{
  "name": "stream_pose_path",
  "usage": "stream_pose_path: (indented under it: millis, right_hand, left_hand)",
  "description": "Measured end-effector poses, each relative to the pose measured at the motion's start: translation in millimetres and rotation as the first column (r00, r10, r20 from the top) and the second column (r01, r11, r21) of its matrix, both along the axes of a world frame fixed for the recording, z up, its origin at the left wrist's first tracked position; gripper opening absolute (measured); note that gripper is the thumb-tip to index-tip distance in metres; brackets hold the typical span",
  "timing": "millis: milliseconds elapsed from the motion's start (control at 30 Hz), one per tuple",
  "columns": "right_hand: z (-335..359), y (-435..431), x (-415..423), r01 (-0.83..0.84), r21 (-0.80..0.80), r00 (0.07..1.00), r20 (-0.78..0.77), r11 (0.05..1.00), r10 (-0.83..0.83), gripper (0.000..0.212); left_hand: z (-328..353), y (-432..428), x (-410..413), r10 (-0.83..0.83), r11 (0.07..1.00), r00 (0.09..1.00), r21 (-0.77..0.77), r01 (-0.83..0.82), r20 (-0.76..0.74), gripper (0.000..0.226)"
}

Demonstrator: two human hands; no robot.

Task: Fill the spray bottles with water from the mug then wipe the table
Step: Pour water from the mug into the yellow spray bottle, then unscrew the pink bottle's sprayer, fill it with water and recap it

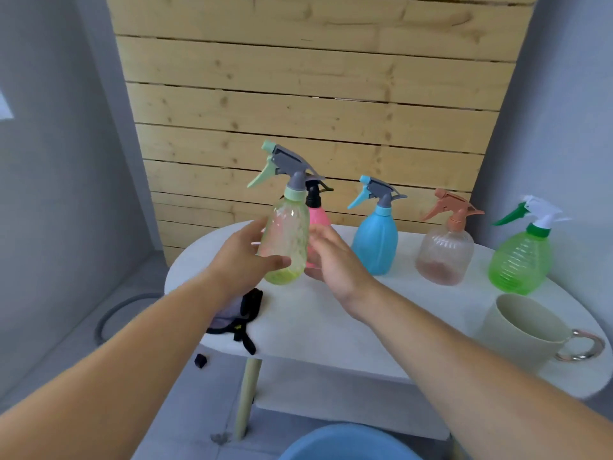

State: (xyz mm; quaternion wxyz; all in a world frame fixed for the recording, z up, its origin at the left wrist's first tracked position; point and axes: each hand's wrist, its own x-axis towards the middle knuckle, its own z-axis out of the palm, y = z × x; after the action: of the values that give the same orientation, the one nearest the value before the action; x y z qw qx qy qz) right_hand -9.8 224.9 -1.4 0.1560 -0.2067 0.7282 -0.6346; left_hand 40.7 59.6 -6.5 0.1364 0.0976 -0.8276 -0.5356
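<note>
My left hand (247, 257) grips a pale yellow-green spray bottle (285, 242) with a mint and grey trigger head, held upright just above the white table (318, 327). My right hand (331, 260) is beside it with fingers apart, close to the bottle's right side; contact is unclear. A pink bottle (318, 215) stands behind it, partly hidden. Along the back stand a blue bottle (376, 242), a clear pinkish bottle (444, 252) and a green bottle (520, 260). A cream mug (520, 330) sits at the right front.
A grey and black cloth (238, 313) lies on the table's left edge under my left forearm. A blue bucket (348, 443) sits on the floor below. A wooden slat wall rises behind the table. A small black piece (200, 360) lies on the floor.
</note>
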Motion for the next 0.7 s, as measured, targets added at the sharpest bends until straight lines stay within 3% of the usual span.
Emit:
stream_pose_path:
  millis: [267,400,700]
  right_hand:
    - [-16,-90,-39,-0.072,0.024,0.997,-0.038,0.997,0.072,0.037]
    - [-24,-104,-53,-0.068,0.047,0.996,-0.051,0.997,0.071,0.031]
    - [-36,-118,-71,-0.085,0.097,0.985,-0.140,0.992,0.098,0.049]
  left_hand:
    - [-15,-83,-45,0.087,0.995,0.995,0.044,-0.089,0.048,0.073]
    - [-27,-96,-61,0.073,0.994,0.996,0.081,-0.077,0.050,0.071]
    - [-42,-107,-78,0.055,0.978,0.998,0.200,-0.060,0.030,0.066]
